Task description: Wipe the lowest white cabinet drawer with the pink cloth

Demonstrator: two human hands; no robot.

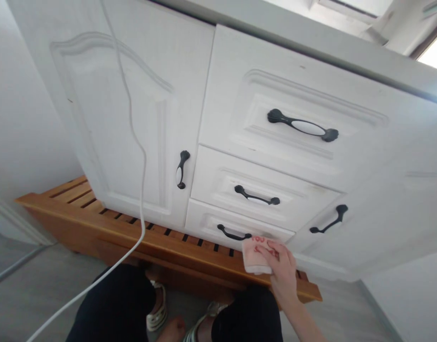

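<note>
My right hand [280,266] is closed on a folded pale pink cloth [253,256] with red lettering. The cloth is at the lowest drawer [207,220] of a white cabinet, beside the right end of its black handle [234,233]. Whether the cloth presses on the drawer front or stays just off it, I cannot tell. Low between my knees, part of my left hand [173,327] shows at the bottom edge. Its fingers are not clear, and nothing can be made out in it.
Above are the middle drawer handle [257,196] and top drawer handle [303,126]. Cabinet doors with a left handle [182,170] and right handle [329,219] flank the drawers. A slatted wooden bench [161,247] runs along the base. A white cable [144,190] hangs across the left side.
</note>
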